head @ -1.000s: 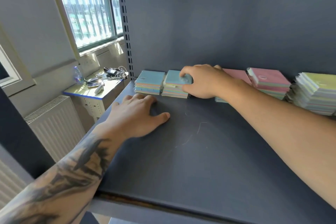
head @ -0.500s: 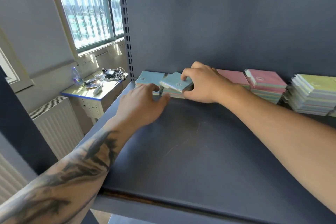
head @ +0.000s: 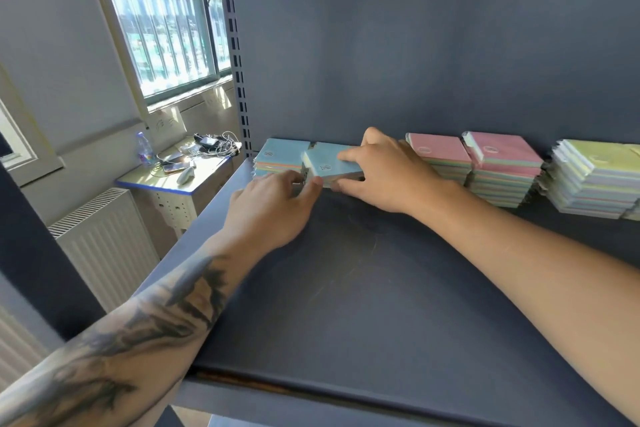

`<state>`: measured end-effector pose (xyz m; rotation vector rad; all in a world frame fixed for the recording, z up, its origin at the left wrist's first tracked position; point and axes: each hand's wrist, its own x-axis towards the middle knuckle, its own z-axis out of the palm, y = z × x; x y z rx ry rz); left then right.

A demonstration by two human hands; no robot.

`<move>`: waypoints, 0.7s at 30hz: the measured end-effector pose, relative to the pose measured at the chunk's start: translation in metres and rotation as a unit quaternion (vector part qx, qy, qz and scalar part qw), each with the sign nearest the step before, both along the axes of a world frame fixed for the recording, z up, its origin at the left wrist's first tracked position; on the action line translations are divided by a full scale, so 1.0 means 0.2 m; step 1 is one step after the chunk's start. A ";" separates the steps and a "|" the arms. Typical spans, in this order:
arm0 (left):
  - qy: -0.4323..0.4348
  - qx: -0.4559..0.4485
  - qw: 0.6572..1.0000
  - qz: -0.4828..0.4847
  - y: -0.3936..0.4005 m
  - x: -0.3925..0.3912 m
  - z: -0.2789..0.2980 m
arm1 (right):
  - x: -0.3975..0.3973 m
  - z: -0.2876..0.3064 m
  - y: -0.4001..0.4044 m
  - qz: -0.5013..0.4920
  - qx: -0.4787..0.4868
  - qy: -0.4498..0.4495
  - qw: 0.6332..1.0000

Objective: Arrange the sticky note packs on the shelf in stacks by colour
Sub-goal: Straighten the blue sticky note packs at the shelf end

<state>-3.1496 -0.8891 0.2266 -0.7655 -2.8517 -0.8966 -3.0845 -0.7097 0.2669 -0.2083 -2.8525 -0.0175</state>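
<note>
1. Head view, hands: my right hand (head: 388, 175) is curled round a blue-topped pack (head: 329, 160) at the back of the shelf (head: 363, 288) — fingers lie over its top, thumb sits under its front edge, and the pack is tilted rather than flat.
2. My left hand (head: 270, 208) reaches in from the left, palm down. Its fingertips meet the left front corner of that same pack; I cannot tell whether they pinch it or only touch it, as the fingers are blurred and partly hidden.
3. Head view, blue packs: just left of the held pack sits a low blue-topped stack (head: 282, 156), hard against the back panel and beside the slotted upright (head: 239, 80). The tilted pack rests on further packs below it, which my hands mostly cover.
4. Pink packs: to the right of my right hand stand two pink-topped stacks side by side, the nearer one (head: 438, 151) just behind my wrist, the next one (head: 505, 158) touching it.
5. Further right, near the frame edge, is a yellow-green-topped stack (head: 595, 177), its layers fanned unevenly — it stands slightly apart from the pink ones.
6. Surroundings: left of the shelf a small desk (head: 187, 180) carries a bottle (head: 143, 149), cables and a phone, with a radiator (head: 104, 246) below the window (head: 166, 21).
</note>
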 end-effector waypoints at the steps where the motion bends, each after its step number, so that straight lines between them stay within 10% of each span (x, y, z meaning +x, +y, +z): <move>1: 0.008 -0.034 0.999 -0.007 -0.01 0.01 0.00 | 0.00 0.00 0.00 0.000 0.010 -0.005 1.000; 7: 0.013 -0.165 0.985 -0.041 -0.04 0.05 -0.01 | -0.04 0.02 -0.02 -0.014 0.045 -0.003 0.999; 21: -0.006 -0.159 0.986 -0.056 -0.04 0.04 -0.01 | -0.15 0.03 -0.06 -0.077 -0.019 -0.018 0.997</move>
